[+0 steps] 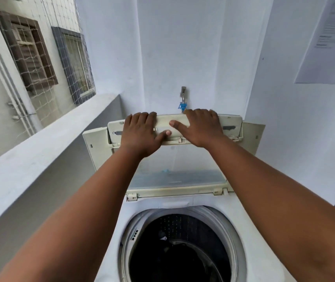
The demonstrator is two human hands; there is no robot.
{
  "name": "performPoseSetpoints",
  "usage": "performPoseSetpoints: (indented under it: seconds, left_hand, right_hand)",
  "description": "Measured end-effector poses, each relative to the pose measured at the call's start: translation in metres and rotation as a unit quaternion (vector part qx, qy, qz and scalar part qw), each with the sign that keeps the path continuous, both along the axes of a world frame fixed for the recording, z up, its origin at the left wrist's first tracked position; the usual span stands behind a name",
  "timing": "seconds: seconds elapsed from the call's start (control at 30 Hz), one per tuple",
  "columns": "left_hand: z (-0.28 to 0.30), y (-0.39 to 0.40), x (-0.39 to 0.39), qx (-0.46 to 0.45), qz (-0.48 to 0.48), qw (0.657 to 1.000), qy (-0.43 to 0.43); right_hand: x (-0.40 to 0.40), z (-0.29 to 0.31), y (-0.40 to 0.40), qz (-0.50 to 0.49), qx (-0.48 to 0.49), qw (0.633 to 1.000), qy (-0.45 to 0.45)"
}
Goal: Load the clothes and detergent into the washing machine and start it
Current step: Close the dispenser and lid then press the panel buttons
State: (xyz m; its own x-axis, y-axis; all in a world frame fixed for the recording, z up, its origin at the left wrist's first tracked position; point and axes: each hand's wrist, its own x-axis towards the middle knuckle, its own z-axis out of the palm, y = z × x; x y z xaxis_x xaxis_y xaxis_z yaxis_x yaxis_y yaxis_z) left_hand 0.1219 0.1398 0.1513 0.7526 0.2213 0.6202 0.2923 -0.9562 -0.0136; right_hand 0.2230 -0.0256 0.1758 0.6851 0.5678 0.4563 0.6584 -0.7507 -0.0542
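Note:
A white top-loading washing machine [111, 237] stands below me with its round drum [183, 231] uncovered. Dark clothes [172, 259] lie inside the drum. The folding lid [183, 180] is raised upright against the back wall, its cream upper panel [233, 124] folded at the top. My left hand [142, 133] grips the top edge of that panel left of centre, fingers curled over it. My right hand [199, 127] holds the same edge right of centre, thumb pressed on the panel's face. No detergent is in sight.
A tap with a blue hose fitting [183, 100] sticks out of the pale wall just behind the lid. A low parapet wall [46, 143] runs along the left, with netting and neighbouring windows [30, 51] beyond. A paper sheet [329, 41] hangs on the right wall.

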Motion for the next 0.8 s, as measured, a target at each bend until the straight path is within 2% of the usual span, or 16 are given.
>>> performPoseSetpoints:
  seconds: [0.27,0.43,0.53,0.67,0.8]
  left_hand:
    - [-0.009,-0.057,-0.068,-0.035,0.027,0.999,0.01]
    - [-0.018,-0.092,-0.113,-0.051,0.058,0.994,0.071]
    - [-0.025,-0.111,-0.134,-0.041,0.068,0.99,0.12]
    - [-0.036,-0.129,-0.158,-0.062,0.03,0.982,0.178]
    - [-0.057,-0.139,-0.187,-0.08,-0.024,0.968,0.239]
  right_hand:
    - [-0.047,-0.02,-0.048,0.062,0.018,0.998,-0.025]
    - [-0.082,-0.029,-0.089,0.108,-0.006,0.994,0.018]
    - [-0.103,-0.038,-0.109,0.143,-0.017,0.987,0.074]
    - [-0.133,-0.057,-0.136,0.175,-0.018,0.974,0.144]
    - [-0.161,-0.088,-0.158,0.194,-0.052,0.968,0.148]
